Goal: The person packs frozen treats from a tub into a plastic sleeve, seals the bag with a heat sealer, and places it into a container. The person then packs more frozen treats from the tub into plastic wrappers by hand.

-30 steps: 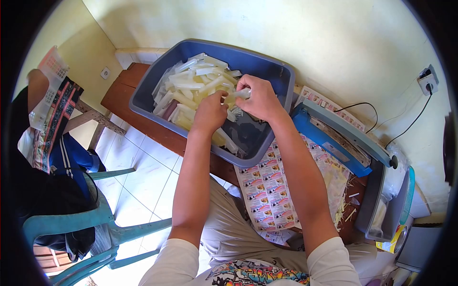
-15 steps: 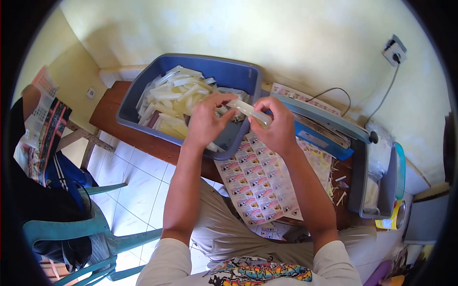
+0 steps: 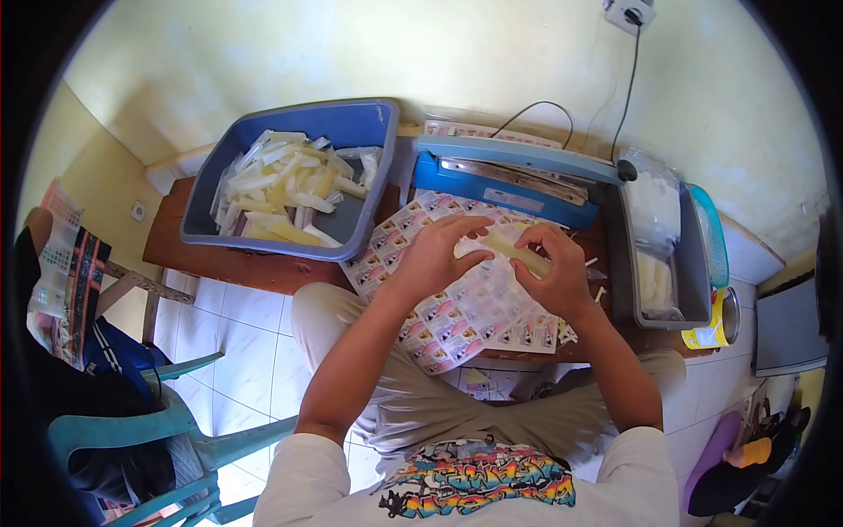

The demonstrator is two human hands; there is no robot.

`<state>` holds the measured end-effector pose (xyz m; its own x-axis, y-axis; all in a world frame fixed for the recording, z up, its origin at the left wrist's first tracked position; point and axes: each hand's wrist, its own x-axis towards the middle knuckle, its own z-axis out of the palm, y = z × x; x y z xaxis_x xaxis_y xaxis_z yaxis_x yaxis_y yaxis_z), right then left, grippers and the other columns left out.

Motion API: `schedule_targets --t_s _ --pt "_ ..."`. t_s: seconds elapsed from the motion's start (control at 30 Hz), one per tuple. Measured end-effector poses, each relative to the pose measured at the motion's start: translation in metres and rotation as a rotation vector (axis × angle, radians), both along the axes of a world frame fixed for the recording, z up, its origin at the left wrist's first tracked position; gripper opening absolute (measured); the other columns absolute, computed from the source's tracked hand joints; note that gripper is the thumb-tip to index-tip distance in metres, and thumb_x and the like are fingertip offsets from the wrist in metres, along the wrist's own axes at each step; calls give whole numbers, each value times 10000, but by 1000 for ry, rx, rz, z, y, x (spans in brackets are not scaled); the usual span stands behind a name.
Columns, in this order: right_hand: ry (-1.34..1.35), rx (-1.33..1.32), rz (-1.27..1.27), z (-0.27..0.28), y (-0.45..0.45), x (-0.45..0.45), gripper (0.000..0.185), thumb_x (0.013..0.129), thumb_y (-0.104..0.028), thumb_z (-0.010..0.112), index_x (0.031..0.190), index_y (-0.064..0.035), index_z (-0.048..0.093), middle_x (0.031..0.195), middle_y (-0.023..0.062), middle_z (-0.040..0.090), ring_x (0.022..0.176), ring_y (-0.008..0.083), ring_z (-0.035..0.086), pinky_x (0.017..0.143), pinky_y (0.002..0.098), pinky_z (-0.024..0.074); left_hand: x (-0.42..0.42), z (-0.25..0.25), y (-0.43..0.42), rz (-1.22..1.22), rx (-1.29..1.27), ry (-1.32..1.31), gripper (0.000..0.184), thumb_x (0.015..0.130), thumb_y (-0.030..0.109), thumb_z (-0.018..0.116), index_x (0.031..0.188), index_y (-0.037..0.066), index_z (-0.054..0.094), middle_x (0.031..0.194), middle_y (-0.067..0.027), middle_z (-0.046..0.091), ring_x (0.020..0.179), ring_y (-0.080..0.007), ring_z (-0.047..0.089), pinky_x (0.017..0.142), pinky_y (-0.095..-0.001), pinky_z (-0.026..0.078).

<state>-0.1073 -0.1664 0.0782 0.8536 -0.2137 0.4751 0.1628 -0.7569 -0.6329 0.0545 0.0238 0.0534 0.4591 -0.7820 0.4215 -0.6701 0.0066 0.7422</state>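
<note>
A pale yellow stick-shaped plastic packet (image 3: 507,246) is held above the printed label sheets. My right hand (image 3: 559,272) pinches its right end between thumb and fingers. At its other end is my left hand (image 3: 439,256), with thumb and fingers apart; whether they touch the packet is hard to see. Beneath both hands lie the sheets of printed labels (image 3: 439,316), rows of small pink and white pictures. Just behind them stands a blue impulse sealer (image 3: 509,188) with a long grey-blue arm.
On the left, a blue-grey tub (image 3: 195,224) holds many similar packets (image 3: 285,180). A grey bin (image 3: 622,285) with clear plastic bags (image 3: 654,206) stands right, beside a yellow can (image 3: 709,334). A cable runs to the wall socket (image 3: 630,13). A green plastic chair (image 3: 114,430) is at lower left.
Both hands have moved with the packet from the tub's right edge to over the label sheets. My left fingers have spread from their pinch on the packet. The view has shifted right.
</note>
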Motion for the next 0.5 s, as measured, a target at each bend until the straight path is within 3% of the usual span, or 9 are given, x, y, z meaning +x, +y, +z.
schedule_targets --t_s 0.07,0.13,0.23,0.27,0.37,0.4,0.43,0.5 --pt "0 5 -20 -13 -8 -23 283 812 -53 835 1056 -55 692 1019 122 706 841 270 720 741 363 592 -14 -12 -7 -28 17 68 596 847 167 930 1387 74 696 1162 -140 784 1046 -287 756 937 -397 597" --pt "19 66 -80 -24 -15 -45 272 812 -50 827 1047 -51 691 1011 119 703 835 257 715 741 365 588 -24 -26 -9 4 165 46 676 804 242 966 1396 89 677 1235 -138 751 1156 -317 714 1021 -427 564" --pt "32 106 -124 -37 -19 -70 257 812 -47 817 1034 -52 689 994 115 696 825 249 709 732 362 579 -42 -32 -9 -70 287 -104 679 754 296 994 1336 101 702 1317 -142 695 1274 -355 637 1108 -456 511" --pt "29 117 -127 -40 -20 -76 257 812 -47 817 1034 -52 689 994 115 696 825 249 709 732 362 579 -47 -33 -10 -110 322 -47 645 736 297 998 1287 114 716 1337 -142 662 1321 -378 588 1143 -463 482" --pt "44 112 -115 -36 -25 -87 246 809 -46 809 1022 -52 686 982 114 689 818 252 702 718 362 570 -61 -38 -16 -148 366 -132 610 739 264 990 1266 123 717 1316 -142 663 1307 -373 597 1137 -458 488" --pt "75 109 -97 -35 -27 -91 247 807 -48 808 1021 -54 684 977 113 685 814 258 699 724 369 568 -64 -37 -19 -142 349 -136 441 782 210 952 1160 114 746 1258 -132 679 1261 -355 622 1097 -451 511" --pt "107 107 -79 -35 -29 -94 248 804 -49 806 1019 -55 683 972 112 681 811 263 696 730 377 565 -64 -40 -23 -148 356 -139 441 782 210 952 1160 114 746 1258 -132 679 1261 -355 622 1097 -451 511" --pt "122 94 -45 -30 -33 -99 250 802 -56 805 1019 -56 682 969 111 678 812 271 693 742 386 563 -61 -46 -30 -113 350 -140 241 840 150 894 1034 92 763 1166 -119 703 1188 -330 657 1028 -445 536"
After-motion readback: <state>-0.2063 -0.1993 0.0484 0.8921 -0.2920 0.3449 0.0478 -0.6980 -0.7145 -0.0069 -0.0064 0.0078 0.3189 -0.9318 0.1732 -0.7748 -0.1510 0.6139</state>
